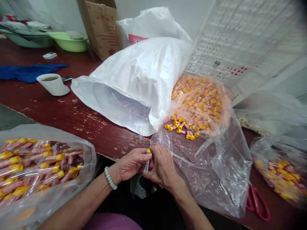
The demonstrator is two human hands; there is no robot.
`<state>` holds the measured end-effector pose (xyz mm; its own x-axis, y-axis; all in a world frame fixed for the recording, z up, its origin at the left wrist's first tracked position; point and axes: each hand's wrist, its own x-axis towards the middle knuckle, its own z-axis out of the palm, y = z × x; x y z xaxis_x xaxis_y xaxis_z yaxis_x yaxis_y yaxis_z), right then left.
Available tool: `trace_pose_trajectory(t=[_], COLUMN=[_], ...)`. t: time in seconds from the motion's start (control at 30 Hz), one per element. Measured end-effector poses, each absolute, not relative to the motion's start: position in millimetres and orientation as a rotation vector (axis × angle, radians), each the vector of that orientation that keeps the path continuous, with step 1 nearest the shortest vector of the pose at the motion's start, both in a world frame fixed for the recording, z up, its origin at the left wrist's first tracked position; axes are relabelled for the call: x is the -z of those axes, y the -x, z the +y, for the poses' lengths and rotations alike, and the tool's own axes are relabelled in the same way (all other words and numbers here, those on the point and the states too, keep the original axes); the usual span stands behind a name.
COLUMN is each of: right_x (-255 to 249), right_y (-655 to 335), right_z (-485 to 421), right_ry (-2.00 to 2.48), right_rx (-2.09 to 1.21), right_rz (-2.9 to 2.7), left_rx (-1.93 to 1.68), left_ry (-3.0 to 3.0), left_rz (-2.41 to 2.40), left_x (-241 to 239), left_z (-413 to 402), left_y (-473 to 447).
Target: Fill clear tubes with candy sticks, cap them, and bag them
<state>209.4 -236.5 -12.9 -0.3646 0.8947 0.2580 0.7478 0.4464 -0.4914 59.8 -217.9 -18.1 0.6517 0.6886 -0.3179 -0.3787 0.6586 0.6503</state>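
Note:
My left hand [130,164], with a pale bead bracelet at the wrist, is closed on a small clear plastic tube with a yellow cap [148,150]. Fingers of my right hand [164,166] are wrapped round the same tube from the other side, hiding part of it. Just beyond my hands, a white sack [134,70] lies with its mouth toward me and clear tubes [130,116] inside. To its right, a clear plastic bag [211,166] spills yellow caps with pink-and-white stems [181,126]. At left, another bag [88,145] is full of yellow-capped tubes [43,166].
Red-handled scissors [260,204] lie at the right beside a smaller bag of yellow-capped pieces [283,172]. A white plastic basket [216,41] leans behind. Left on the worn red table are a white cup [54,84], a blue cloth [28,72] and a green basin [72,43].

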Motion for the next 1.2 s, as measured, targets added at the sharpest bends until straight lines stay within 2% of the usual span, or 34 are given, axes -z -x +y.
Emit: trace_pose_trajectory(t=[0.17,0.3,0.4,0.7,0.83,1.0,1.1,1.2], right_x=[5,27,45,50,48,44,39,34], right_y=[-247,-282,-288,-280,-290,-294,-282,-261], right_z=[-198,-143,-120,-116,-119,-146,-172,-192], right_ry=[1.27,1.743,2.012,2.07,1.983,1.841,1.696,1.475], right_rx=[-0.531,-0.212,-0.133,-0.181,-0.254,-0.424,-0.557,-0.716], right_rz=[-2.111,-1.85,-1.795,-1.722,-1.67,-1.548,-1.531,-1.424], left_rx=[-0.77,-0.761,-0.715,-0.974,-1.177,-0.784,-0.544,-0.544], left_ry=[-0.47,-0.383,-0.387,-0.437,-1.016,-2.196,-2.406,-2.407], left_rz=[0.591,0.55,0.61,0.85,1.213,1.593,1.651,1.572], left_x=[12,3,2,5,8,23,27,23], left_z=[-209,-204,-205,-193,-179,-161,-152,-153], left_y=[-52,-46,-49,-44,-35,-35,-42,-47])
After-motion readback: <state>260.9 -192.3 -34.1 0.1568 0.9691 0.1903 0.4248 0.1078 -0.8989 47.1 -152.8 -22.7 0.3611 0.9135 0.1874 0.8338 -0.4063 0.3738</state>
